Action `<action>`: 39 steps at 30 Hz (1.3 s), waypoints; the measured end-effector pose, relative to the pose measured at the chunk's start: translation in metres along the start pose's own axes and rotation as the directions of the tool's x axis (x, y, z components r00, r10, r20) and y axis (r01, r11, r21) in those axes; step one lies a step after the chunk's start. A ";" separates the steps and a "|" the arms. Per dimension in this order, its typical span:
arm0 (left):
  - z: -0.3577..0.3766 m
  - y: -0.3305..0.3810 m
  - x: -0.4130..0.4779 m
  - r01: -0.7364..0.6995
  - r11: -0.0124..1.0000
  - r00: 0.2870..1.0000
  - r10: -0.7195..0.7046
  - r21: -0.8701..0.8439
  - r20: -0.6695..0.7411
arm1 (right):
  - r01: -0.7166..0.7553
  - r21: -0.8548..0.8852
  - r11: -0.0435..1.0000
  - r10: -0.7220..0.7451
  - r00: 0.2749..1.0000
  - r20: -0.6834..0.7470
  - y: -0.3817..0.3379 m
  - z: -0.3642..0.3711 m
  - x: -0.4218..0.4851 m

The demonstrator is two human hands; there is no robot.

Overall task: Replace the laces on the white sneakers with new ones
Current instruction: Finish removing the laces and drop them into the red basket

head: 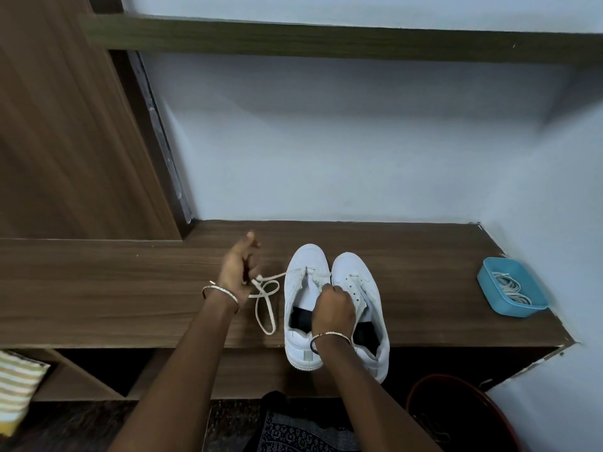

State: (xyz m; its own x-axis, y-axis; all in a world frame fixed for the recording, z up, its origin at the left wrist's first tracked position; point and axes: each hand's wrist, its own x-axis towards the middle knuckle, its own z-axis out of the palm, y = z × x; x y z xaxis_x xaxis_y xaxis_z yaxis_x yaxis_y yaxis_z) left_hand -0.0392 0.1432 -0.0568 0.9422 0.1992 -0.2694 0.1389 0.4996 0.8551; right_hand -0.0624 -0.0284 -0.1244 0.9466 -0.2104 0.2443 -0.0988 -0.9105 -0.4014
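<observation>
Two white sneakers stand side by side on the wooden shelf (114, 288), toes pointing away from me. The left sneaker (301, 282) still has a white lace (266, 296) threaded near its toe end; the lace trails off to the left in a loop on the wood. My left hand (236, 275) pinches that lace to the left of the shoe. My right hand (332, 303) is curled over the tongue area between the shoes, gripping the left sneaker's upper. The right sneaker (359, 278) shows bare eyelets with no lace.
A blue plastic tray (489, 282) holding a bundle of white laces sits at the shelf's right end by the wall. A dark red bucket (456, 406) stands below right. A striped cloth (16, 386) lies in the lower left cubby. A wooden panel rises at left.
</observation>
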 end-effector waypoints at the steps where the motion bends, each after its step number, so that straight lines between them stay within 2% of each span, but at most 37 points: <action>1: -0.002 -0.003 -0.001 -0.061 0.949 0.998 0.063 0.308 0.004 | -0.010 -0.007 1.000 0.010 1.000 0.001 0.000 0.000 0.000; 2: -0.005 -0.006 -0.001 -0.133 0.786 0.991 0.118 0.604 0.065 | -0.018 -0.016 1.000 0.019 1.000 0.004 0.000 0.000 0.000; 3: -0.009 -0.010 0.002 -0.222 0.511 0.975 0.129 0.830 0.182 | -0.022 -0.027 0.999 0.022 1.000 0.012 0.000 0.000 0.000; 4: -0.014 -0.014 0.005 -0.284 0.187 0.959 0.066 0.940 0.277 | -0.021 -0.032 0.999 0.022 0.999 0.026 -0.001 0.000 -0.001; 5: -0.016 -0.017 0.008 -0.293 -0.055 0.956 0.003 0.955 0.293 | -0.020 -0.034 0.999 0.021 0.999 0.035 -0.001 0.000 -0.001; 6: -0.017 -0.018 0.010 -0.271 -0.162 0.962 -0.007 0.949 0.274 | -0.019 -0.028 0.999 0.021 0.999 0.039 -0.001 -0.001 -0.002; 7: -0.019 -0.021 0.014 -0.242 -0.176 0.969 0.012 0.954 0.248 | -0.020 -0.023 1.000 0.021 0.999 0.039 -0.001 -0.002 -0.002; 8: -0.019 -0.023 0.016 -0.232 -0.134 0.969 0.051 0.963 0.241 | -0.021 -0.021 1.000 0.022 0.999 0.038 -0.001 -0.003 -0.003; 9: -0.016 -0.024 0.016 -0.246 -0.036 0.963 0.105 0.969 0.249 | -0.023 -0.019 1.000 0.024 0.999 0.034 -0.002 -0.002 -0.003; 11: -0.009 -0.027 0.011 -0.272 0.191 0.948 0.219 0.943 0.229 | -0.028 -0.004 1.000 0.028 0.999 0.028 -0.002 -0.002 -0.002; 12: -0.004 -0.026 0.009 -0.244 0.330 0.951 0.267 0.912 0.158 | -0.026 0.001 1.000 0.026 0.999 0.028 -0.002 -0.001 -0.002; 13: 0.002 -0.022 0.005 -0.203 0.511 0.954 0.297 0.836 0.050 | -0.018 0.000 1.000 0.018 1.000 0.022 -0.002 -0.001 -0.001; 14: 0.006 -0.019 0.004 -0.160 0.692 0.955 0.288 0.703 -0.066 | -0.012 0.001 1.000 0.012 1.000 0.018 -0.002 -0.002 -0.001; 15: 0.012 -0.014 0.003 -0.138 0.832 0.955 0.256 0.537 -0.151 | -0.011 0.001 1.000 0.011 1.000 0.014 -0.002 -0.002 0.000; 16: 0.017 -0.007 0.001 -0.136 0.913 0.952 0.227 0.384 -0.203 | -0.013 -0.002 1.000 0.013 1.000 0.008 -0.002 -0.003 0.000; 17: 0.020 -0.002 0.000 -0.154 0.951 0.951 0.216 0.267 -0.223 | -0.014 -0.012 1.000 0.014 1.000 0.001 -0.001 -0.002 -0.001; 19: 0.022 0.007 0.000 -0.185 0.983 0.958 0.184 0.018 -0.220 | -0.006 -0.030 1.000 0.006 1.000 0.003 0.000 -0.002 -0.002; 20: 0.021 0.011 -0.001 -0.174 0.971 0.968 0.139 -0.161 -0.209 | -0.004 -0.034 0.999 0.004 1.000 0.009 0.000 -0.001 -0.002; 22: 0.017 0.020 -0.003 -0.127 0.868 0.988 0.069 -0.480 -0.137 | -0.006 -0.045 0.999 0.007 1.000 0.023 0.000 -0.001 -0.001; 23: 0.015 0.026 -0.005 -0.106 0.836 0.993 0.058 -0.539 -0.104 | -0.009 -0.054 0.998 0.011 1.000 0.028 0.000 -0.001 -0.001; 27: -0.002 0.032 -0.007 -0.085 0.929 0.994 0.052 -0.361 -0.098 | -0.007 -0.073 0.997 0.013 0.997 0.077 0.000 -0.002 -0.001; 30: -0.010 0.024 -0.012 -0.076 0.952 0.992 0.044 -0.295 -0.115 | 0.024 -0.088 0.996 -0.012 0.991 0.137 0.001 -0.007 0.003; 34: -0.004 0.020 -0.025 -0.016 0.950 0.998 -0.001 -0.312 -0.055 | -0.013 0.087 0.996 -0.003 0.983 0.182 -0.004 -0.030 0.009; 36: 0.004 0.023 -0.033 0.013 0.941 1.000 -0.017 -0.339 -0.008 | 0.151 0.284 0.947 -0.192 0.973 0.124 -0.012 -0.045 0.002; 37: 0.009 0.024 -0.036 0.030 0.931 0.999 -0.023 -0.363 0.023 | 0.240 0.412 0.879 -0.313 0.942 0.121 -0.020 -0.054 -0.003; 39: 0.022 0.031 -0.044 0.080 0.894 0.994 -0.039 -0.442 0.100 | 0.248 0.596 0.764 -0.480 0.836 0.267 -0.041 -0.065 -0.018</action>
State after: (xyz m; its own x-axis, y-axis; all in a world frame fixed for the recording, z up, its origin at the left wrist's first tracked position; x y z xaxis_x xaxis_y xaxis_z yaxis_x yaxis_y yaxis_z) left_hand -0.0701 0.1313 -0.0085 0.9617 0.0942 -0.2573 0.0646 0.8347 0.5470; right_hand -0.0948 -0.0103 -0.0548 0.9206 0.3558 0.1611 0.3421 -0.5357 -0.7720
